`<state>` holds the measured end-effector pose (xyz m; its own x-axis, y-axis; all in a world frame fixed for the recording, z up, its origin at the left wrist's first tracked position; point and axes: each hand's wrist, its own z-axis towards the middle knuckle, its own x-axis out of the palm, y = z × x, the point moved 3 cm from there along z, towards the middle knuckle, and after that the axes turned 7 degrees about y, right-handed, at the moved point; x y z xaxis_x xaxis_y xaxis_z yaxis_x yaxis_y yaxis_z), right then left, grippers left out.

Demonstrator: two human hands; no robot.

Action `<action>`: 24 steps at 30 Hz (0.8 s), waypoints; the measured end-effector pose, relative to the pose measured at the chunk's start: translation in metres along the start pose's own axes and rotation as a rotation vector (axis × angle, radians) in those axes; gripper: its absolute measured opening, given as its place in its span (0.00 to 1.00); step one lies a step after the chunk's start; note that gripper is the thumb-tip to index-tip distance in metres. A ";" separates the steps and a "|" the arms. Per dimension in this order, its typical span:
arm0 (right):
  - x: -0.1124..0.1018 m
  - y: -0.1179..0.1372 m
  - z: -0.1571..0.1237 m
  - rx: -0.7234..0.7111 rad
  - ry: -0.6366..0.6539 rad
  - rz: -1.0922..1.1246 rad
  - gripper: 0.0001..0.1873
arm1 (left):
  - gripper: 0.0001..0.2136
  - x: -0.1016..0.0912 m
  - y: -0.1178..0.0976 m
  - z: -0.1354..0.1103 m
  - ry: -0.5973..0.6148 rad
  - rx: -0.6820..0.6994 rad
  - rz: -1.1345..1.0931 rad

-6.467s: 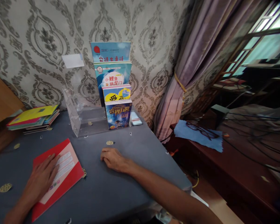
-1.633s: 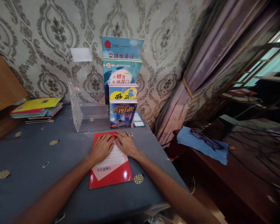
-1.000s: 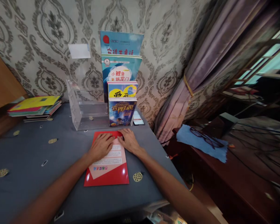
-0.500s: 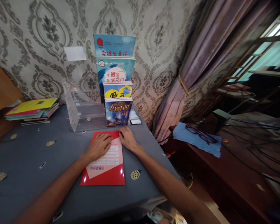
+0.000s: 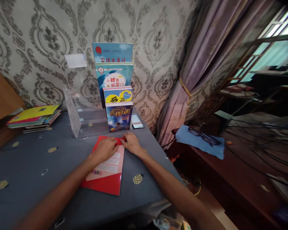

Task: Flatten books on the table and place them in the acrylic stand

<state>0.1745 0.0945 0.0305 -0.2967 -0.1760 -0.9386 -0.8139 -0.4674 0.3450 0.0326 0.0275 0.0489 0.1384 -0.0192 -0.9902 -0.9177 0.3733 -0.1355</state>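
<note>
A red book with a pale printed panel lies at a slant on the grey-blue cloth. Across its upper part rests my left hand, knuckles raised and fingers bent together against the cover near the top edge. My right hand is at the book's upper right corner, its fingers curled in and closed on it. The two sets of fingertips nearly meet; what lies under them is hidden. Just behind stands a clear acrylic rack, its right side holding upright books, the front one a dark blue book.
A stack of books lies at the left by the wall. Beside the rack is a small flat item, partly blurred out. On the dark red table to the right are a blue cloth, glasses and tangled cables.
The red book has turned slightly clockwise, its lower right corner now nearest me. My left hand has bent its fingers more and moved closer to my right. The view has shifted slightly.
</note>
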 end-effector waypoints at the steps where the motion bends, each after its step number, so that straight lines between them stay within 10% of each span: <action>1: 0.000 -0.001 0.000 0.017 0.001 0.017 0.11 | 0.14 -0.002 -0.008 0.003 0.027 -0.044 0.034; 8: -0.001 -0.014 0.000 0.070 0.013 0.143 0.08 | 0.24 0.003 -0.043 0.006 0.034 -0.210 0.136; 19: 0.003 -0.027 0.006 -0.012 -0.009 0.390 0.07 | 0.13 0.026 -0.014 0.001 -0.198 -0.097 0.030; 24: 0.012 -0.035 0.013 -0.098 0.086 0.888 0.07 | 0.11 0.031 -0.013 0.002 -0.215 -0.048 0.023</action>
<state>0.1932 0.1199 0.0066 -0.7549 -0.5704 -0.3236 -0.2549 -0.1995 0.9462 0.0497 0.0235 0.0197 0.1888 0.1884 -0.9638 -0.9375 0.3267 -0.1198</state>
